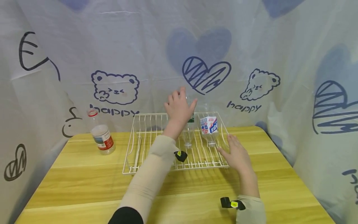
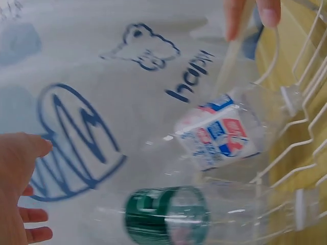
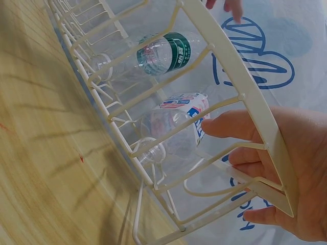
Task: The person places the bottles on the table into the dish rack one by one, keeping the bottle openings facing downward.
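My left hand [image 1: 179, 107] is raised over the back of a white wire rack [image 1: 156, 114], fingers spread and holding nothing. Just below it a clear plastic bottle with a green label [image 2: 148, 212] leans cap-down in the rack, apart from the fingers in the left wrist view. Beside it another upside-down clear bottle with a white, blue and red label [image 1: 209, 125] leans in the slots. My right hand [image 1: 237, 152] lies at the rack's right side rail, thumb extended inward near that bottle and fingers outside; whether it presses the rail cannot be told.
A clear bottle with a red neck ring and a red-and-white label [image 1: 103, 140] stands upright left of the rack. The wooden table [image 1: 195, 193] carries everything. A pale sheet with drawings [image 1: 151, 46] hangs close behind and along the sides.
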Tool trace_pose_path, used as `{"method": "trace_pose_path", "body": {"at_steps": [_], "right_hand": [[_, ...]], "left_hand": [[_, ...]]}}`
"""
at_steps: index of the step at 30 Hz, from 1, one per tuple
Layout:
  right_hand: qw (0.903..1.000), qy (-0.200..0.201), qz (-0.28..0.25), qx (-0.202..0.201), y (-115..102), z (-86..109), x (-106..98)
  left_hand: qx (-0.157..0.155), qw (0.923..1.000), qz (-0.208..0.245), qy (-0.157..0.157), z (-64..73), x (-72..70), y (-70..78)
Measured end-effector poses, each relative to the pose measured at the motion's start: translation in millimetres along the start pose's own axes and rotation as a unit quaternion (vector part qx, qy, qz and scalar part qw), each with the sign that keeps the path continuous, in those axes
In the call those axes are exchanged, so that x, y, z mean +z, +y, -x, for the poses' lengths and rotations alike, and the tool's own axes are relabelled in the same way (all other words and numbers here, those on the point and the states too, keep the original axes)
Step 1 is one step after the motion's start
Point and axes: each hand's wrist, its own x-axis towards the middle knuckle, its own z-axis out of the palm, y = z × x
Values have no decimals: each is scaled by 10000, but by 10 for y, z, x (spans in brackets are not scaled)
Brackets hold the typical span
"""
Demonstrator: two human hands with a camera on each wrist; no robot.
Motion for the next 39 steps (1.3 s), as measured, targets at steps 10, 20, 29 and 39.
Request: {"method": "trace_pose_path", "body": {"at_steps": [10, 20, 29, 39], "right_hand": [[10000, -84, 30, -17, -24, -5, 21], [10000, -83, 21, 10, -28, -9, 14], [9999, -113, -53, 41, -31, -4, 20], [9999, -104, -125, -7, -12, -2, -15]], "left_hand": [[523, 9966, 337, -540, 481, -652, -209], [590, 9954, 748, 112, 1049, -1043, -718], [618, 9913, 621, 981, 1213, -1144, -1207], [728, 9804, 721, 1680, 1141, -1223, -1569]]}}
